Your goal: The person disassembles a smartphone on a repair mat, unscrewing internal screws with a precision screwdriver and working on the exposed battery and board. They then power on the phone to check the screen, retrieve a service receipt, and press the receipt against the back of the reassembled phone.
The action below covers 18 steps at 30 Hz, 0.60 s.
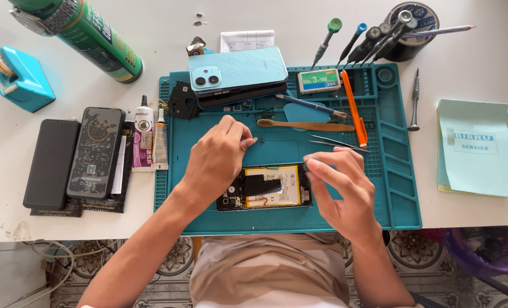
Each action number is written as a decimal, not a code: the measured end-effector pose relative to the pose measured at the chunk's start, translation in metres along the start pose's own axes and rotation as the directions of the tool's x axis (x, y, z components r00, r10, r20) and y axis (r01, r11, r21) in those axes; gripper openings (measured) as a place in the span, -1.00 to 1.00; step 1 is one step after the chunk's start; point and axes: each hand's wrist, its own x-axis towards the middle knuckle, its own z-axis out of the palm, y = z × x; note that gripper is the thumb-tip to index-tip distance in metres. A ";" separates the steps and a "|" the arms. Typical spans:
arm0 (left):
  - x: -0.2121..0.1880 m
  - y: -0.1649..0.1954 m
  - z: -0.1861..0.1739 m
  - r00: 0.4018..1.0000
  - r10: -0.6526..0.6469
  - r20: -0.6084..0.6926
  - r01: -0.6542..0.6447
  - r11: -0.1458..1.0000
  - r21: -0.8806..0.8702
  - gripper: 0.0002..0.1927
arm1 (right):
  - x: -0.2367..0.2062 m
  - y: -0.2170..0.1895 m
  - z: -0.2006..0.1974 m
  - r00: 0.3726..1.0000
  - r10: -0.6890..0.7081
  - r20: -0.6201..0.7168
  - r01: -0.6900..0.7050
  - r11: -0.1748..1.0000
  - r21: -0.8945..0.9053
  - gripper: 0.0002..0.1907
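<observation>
An opened phone with its battery and circuit board showing lies on the teal work mat. My left hand hovers over the phone's left end, fingers pinched together on something too small to make out. My right hand touches the phone's right end with its fingertips, thumb and forefinger close together. A light blue phone back cover rests on another dark phone body at the mat's far edge. Tweezers lie just beyond my right hand.
On the mat: a wooden toothbrush, an orange pen tool, a small box. Two dark phones and glue tubes lie left. A green spray can, a teal tape dispenser, a screwdriver holder and paper pad surround it.
</observation>
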 end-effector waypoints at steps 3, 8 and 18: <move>-0.002 0.002 -0.002 1.000 0.026 -0.016 -0.026 1.000 0.000 -0.85 | -0.001 0.000 0.000 1.000 0.022 -0.002 -0.022 0.999 -0.040 -0.50; -0.003 0.005 0.000 1.000 -0.003 -0.027 0.003 1.000 -0.024 -0.91 | 0.002 0.000 0.001 0.999 0.003 -0.036 -0.005 0.998 -0.067 -0.53; 0.002 0.002 -0.008 0.997 -0.057 0.047 0.065 0.981 -0.182 -0.90 | 0.008 -0.004 -0.002 0.998 0.038 -0.045 -0.039 0.999 -0.019 -0.53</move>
